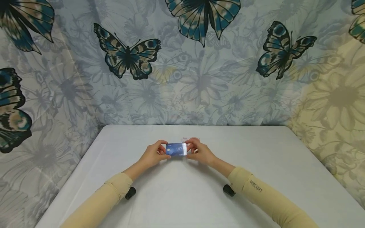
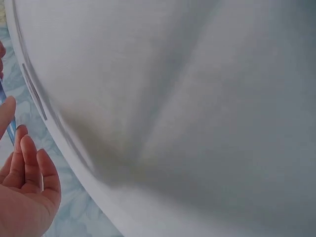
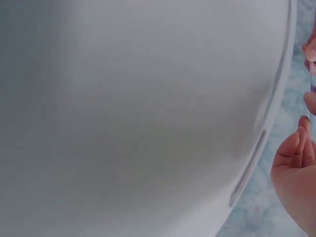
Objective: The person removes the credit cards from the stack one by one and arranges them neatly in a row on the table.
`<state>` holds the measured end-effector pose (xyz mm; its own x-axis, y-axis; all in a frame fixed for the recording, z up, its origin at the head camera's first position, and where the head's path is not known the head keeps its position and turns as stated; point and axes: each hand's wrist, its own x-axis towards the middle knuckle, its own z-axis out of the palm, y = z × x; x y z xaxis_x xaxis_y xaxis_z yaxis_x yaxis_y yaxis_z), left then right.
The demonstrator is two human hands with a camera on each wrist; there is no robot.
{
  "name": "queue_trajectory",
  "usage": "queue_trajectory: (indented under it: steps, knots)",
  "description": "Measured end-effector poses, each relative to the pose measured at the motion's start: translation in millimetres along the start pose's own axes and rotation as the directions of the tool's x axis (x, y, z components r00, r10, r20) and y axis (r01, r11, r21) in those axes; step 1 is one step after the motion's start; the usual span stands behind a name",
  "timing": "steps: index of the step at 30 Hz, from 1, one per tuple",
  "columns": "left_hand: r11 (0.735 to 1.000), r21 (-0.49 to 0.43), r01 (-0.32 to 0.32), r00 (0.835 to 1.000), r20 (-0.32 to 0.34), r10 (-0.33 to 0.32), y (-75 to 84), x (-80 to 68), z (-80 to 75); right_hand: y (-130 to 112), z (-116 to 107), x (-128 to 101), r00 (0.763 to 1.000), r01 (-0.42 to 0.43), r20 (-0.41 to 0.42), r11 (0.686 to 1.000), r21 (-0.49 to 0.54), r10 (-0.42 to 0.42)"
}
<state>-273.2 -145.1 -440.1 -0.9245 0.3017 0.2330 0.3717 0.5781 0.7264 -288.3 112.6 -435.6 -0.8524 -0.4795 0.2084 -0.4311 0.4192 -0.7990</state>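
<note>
A blue card (image 1: 176, 149) with a gold chip and the letters VIP is held up over the white table, its printed face toward the head camera. My left hand (image 1: 154, 154) pinches its left end, thumb below and index finger above. At the other end, my right hand (image 1: 201, 152) pinches it the same way, beside a pale, shiny strip along that edge. In the left wrist view the left hand (image 2: 29, 185) shows at the lower left, its other fingers loosely bent. The right hand (image 3: 298, 170) appears at the right border of its own wrist view.
On the white table (image 1: 182, 196), behind the right hand, lies a small clear item (image 1: 184, 139) with reddish marks, partly hidden. Black wrist cameras (image 1: 130, 193) hang beneath both sleeves. A butterfly-print cloth (image 1: 199, 82) surrounds the table's back and sides.
</note>
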Motion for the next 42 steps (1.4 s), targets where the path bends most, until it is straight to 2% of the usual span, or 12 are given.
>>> queue_trajectory:
  steps: [10, 18, 27, 35, 42]
  knots:
    - [1.0, -0.002, -0.019, 1.0, 0.018, 0.019, -6.6, -29.9, -24.4, -17.5, 26.6, -0.9, 0.998, -0.039, 0.055, 0.999, 0.036, 0.037]
    - [0.999, 0.029, 0.037, 0.999, 0.031, -0.038, -14.9, -52.6, -43.4, -33.3, 52.7, 2.1, 0.994, -0.07, 0.081, 0.997, 0.013, 0.069]
    - [0.991, 0.063, 0.118, 0.989, 0.083, -0.123, -25.5, -68.1, -69.2, -50.3, 77.2, 10.0, 0.989, -0.09, 0.118, 0.996, 0.023, 0.087]
    - [0.991, 0.075, 0.109, 0.988, 0.106, -0.116, -37.8, -78.6, -89.8, -60.5, 98.2, 21.2, 0.992, -0.055, 0.114, 0.998, 0.019, 0.053]
    - [0.991, 0.105, 0.086, 0.989, 0.11, -0.098, -51.5, -86.3, -101.0, -64.2, 114.7, 32.2, 0.99, -0.041, 0.13, 0.998, -0.054, 0.048]
